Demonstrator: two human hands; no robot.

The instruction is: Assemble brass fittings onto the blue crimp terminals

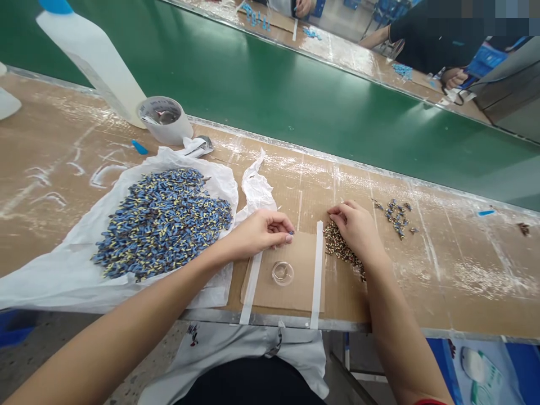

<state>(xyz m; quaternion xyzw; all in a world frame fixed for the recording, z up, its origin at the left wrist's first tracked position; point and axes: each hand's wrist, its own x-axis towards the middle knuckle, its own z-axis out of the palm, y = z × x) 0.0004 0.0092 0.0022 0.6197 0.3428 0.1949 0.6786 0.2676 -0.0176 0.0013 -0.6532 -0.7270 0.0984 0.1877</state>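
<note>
- Clear dish point(282, 273): on the cardboard point(270, 295), some clear liquid inside.
- Left hand point(265, 232): fingertips pinched on a small blue piece point(291, 233).
- Right hand point(353, 225): at the brown pieces point(343, 251), finger gap unclear.
- Tape roll point(169, 126): holds something metallic.

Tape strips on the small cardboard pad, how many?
2: left strip along the cardboard pad's left edge, right strip along its right edge. More tape may be hidden under the left hand.
</note>
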